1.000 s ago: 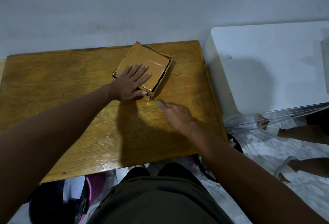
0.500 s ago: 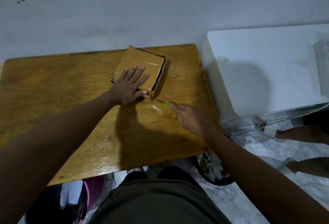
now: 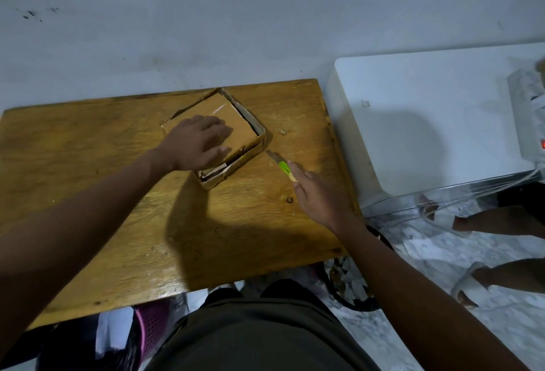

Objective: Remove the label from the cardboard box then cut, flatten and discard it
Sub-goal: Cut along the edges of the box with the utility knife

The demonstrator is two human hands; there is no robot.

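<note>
Head view shows the cardboard box (image 3: 233,131) lying on the wooden table (image 3: 118,208) near its far edge, the left hand (image 3: 196,143) resting on its top with fingers spread, while the right hand (image 3: 317,196), just beside the box's right corner, grips a green-handled knife (image 3: 280,164) pointing at it.

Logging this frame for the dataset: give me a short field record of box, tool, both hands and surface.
box: cardboard box, flat on the table, near corner split open
tool: green-handled knife, blade toward the box, not touching it
left hand: lies on the box top, fingers extended
right hand: holds the knife
surface: wooden table
beside table: white appliance
</note>
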